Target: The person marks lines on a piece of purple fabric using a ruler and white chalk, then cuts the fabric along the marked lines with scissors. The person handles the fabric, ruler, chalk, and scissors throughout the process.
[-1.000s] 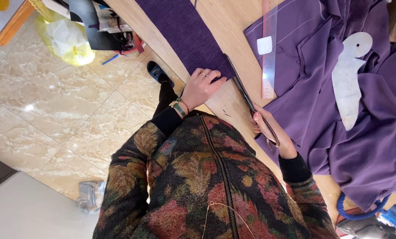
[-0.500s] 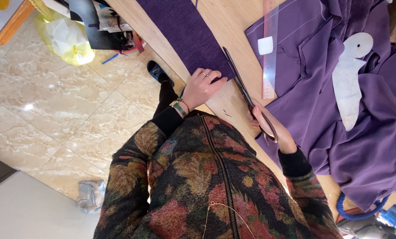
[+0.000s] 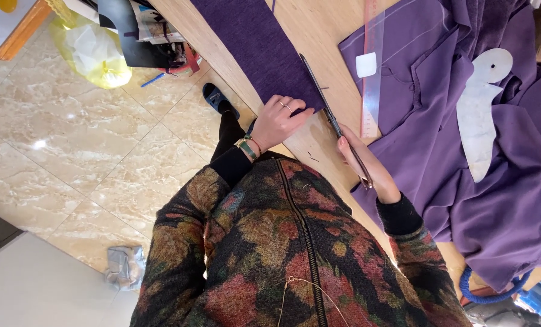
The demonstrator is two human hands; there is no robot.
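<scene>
A long strip of dark purple fabric (image 3: 255, 45) lies on the wooden table (image 3: 319, 36). My left hand (image 3: 279, 118) presses flat on its near end, fingers spread. My right hand (image 3: 367, 166) grips the handles of long dark scissors (image 3: 325, 103), whose blades run along the strip's right edge with the tips pointing away from me.
A clear ruler with red markings (image 3: 370, 66) and a small white chalk block (image 3: 366, 64) lie by a heap of lighter purple cloth (image 3: 500, 181). A white curved pattern template (image 3: 479, 127) rests on the heap. A yellow plastic bag (image 3: 92, 51) sits on the tiled floor.
My right hand has lifted the scissors from near the table edge and swung them forward along the strip's right edge. My left hand stays on the strip.
</scene>
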